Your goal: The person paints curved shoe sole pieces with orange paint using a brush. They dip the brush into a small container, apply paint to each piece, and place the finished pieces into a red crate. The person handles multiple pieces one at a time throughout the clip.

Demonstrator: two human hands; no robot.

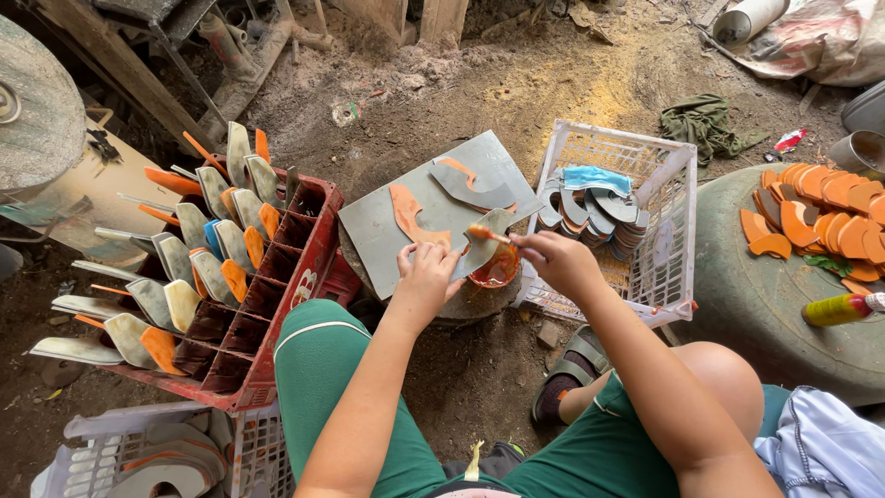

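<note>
— Pinning the grey sole piece (486,242) flat on the grey board (387,231) with our left hand (426,277), fingers curled over its edge, so it won't slide?

— Yes. Our right hand (551,258) pinches the brush (487,234), its tip on the piece, directly above the glue pot (498,269) for easy dipping.

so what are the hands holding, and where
Right hand pinches a small brush by its handle end; left hand holds a grey shoe piece at its lower edge.
</note>
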